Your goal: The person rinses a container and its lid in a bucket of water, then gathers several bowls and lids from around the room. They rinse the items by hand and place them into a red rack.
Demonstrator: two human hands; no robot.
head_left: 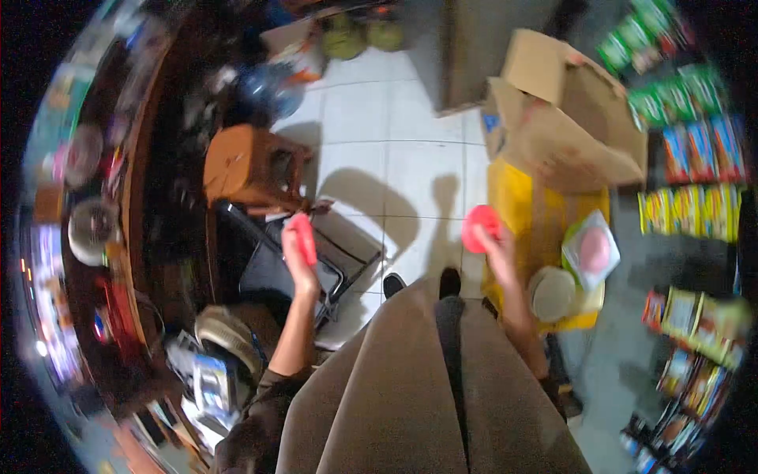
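My left hand point(300, 267) is raised over a folded black metal chair point(272, 261), its fingers closed on a flat pinkish-red piece point(304, 235) seen nearly edge-on. Out to the other side, my right hand point(497, 246) grips a round pinkish-red disc point(476, 224) that looks like a lid, close to the edge of a yellow box point(513, 197). On that yellow box rest a pale round lid point(552, 294) and a white container with a pink round top point(596, 251).
An open cardboard box point(568, 134) stands at the yellow box's far end. Snack packets point(691, 213) hang along the right wall. An orange-brown plastic stool point(241, 170) is ahead on the left, beside a cluttered wooden shelf point(146, 158). White tiles point(355, 110) cover the floor.
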